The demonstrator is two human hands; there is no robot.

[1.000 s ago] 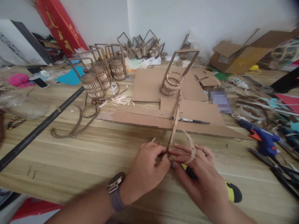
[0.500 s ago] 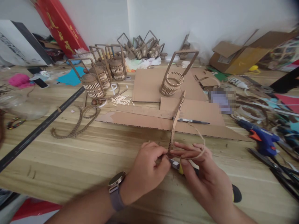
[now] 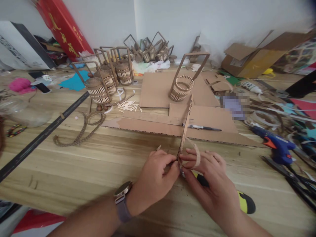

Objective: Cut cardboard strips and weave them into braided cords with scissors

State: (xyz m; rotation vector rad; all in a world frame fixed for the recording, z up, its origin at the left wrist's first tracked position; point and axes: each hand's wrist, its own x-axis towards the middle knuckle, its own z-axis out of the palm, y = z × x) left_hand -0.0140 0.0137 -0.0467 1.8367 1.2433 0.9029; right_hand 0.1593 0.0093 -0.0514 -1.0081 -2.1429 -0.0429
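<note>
A long narrow corrugated cardboard strip (image 3: 185, 128) stands up from between my two hands near the table's front edge. My left hand (image 3: 155, 177), with a watch on its wrist, pinches the strip's lower end. My right hand (image 3: 209, 184) is closed on a thin paper layer (image 3: 195, 154) that curls away from the strip in a loop. Under my right hand lies a black and yellow utility knife (image 3: 243, 202); whether the hand also grips it I cannot tell.
Flat cardboard sheets (image 3: 158, 89) lie beyond my hands, with a pen (image 3: 202, 127) and an open cardboard basket (image 3: 181, 87) on them. Several finished baskets (image 3: 103, 82) stand at the back left. A blue glue gun (image 3: 277, 146) and scraps crowd the right. A black strip (image 3: 41, 135) crosses the left.
The peeled paper layer, stretched out to the right half a second ago, has curled back into a tight loop near the strip. My right hand has shifted slightly back to the left.
</note>
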